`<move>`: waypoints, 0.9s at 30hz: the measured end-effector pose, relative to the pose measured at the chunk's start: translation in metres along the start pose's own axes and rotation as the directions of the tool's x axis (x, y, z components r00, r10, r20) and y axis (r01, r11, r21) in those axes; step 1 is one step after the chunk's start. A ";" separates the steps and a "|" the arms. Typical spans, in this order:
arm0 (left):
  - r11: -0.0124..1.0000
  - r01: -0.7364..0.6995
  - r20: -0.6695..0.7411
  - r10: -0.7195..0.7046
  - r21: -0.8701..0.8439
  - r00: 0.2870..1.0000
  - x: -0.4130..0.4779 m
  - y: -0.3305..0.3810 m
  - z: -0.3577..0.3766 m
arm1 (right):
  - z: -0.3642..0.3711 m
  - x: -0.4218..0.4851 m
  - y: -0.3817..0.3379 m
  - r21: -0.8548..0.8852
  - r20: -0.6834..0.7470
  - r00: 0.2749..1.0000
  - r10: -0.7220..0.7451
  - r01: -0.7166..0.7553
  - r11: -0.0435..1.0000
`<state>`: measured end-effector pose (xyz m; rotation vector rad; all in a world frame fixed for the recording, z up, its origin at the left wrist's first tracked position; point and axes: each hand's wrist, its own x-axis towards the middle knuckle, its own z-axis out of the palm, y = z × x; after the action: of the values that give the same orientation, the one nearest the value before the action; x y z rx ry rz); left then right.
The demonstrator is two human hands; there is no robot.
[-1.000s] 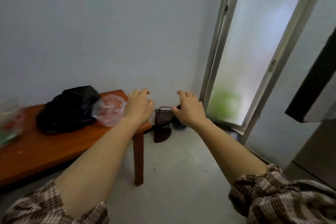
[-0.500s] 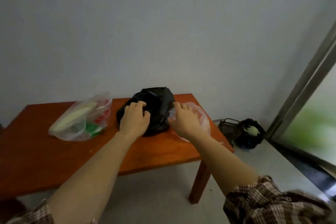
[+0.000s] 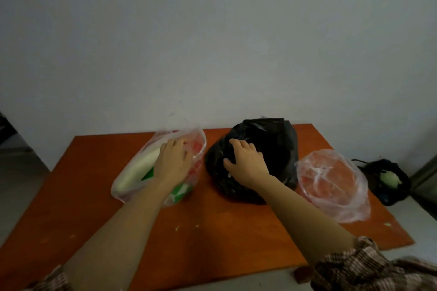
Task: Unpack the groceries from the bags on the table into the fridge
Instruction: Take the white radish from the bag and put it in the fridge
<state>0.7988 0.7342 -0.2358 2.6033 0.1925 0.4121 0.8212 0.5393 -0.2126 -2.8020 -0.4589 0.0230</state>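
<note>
Three bags lie on an orange-brown table [image 3: 212, 231]. On the left is a clear bag [image 3: 128, 186] holding a long white vegetable [image 3: 139, 170] with green and red packs. My left hand [image 3: 173, 163] lies on top of it, fingertips curled into the plastic near its mouth; whether they pinch it is hidden. A crumpled black bag [image 3: 272, 146] sits in the middle, and my right hand [image 3: 246, 160] rests on its left side with fingers spread. A second clear bag [image 3: 331, 179], holding something red, lies to the right, untouched. No fridge is in view.
A plain grey wall stands right behind the table. On the floor past the table's right end sits a dark bag [image 3: 387, 179] with a pale green thing in it. Small crumbs [image 3: 177, 227] dot the tabletop near me.
The view swung left from the doorway to face the table. Both hands shifted left: the left from the black bag to the left clear bag, the right from the right clear bag to the black bag.
</note>
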 end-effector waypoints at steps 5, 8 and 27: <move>0.999 -0.052 0.072 0.051 0.007 0.996 0.050 -0.080 0.007 | 0.038 0.058 -0.054 0.018 -0.014 1.000 0.012 -0.012 1.000; 0.988 -0.133 0.137 0.122 0.073 0.983 0.071 -0.120 0.008 | 0.060 0.088 -0.085 -0.072 0.010 1.000 -0.024 0.025 0.997; 0.986 -0.133 0.486 0.067 0.103 0.871 0.150 -0.275 0.069 | 0.158 0.235 -0.129 -0.406 0.437 0.895 -0.086 0.282 0.869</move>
<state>0.9463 0.9736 -0.3905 2.7595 -0.0913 -0.2344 0.9938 0.7756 -0.3176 -3.2029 -0.9512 0.5357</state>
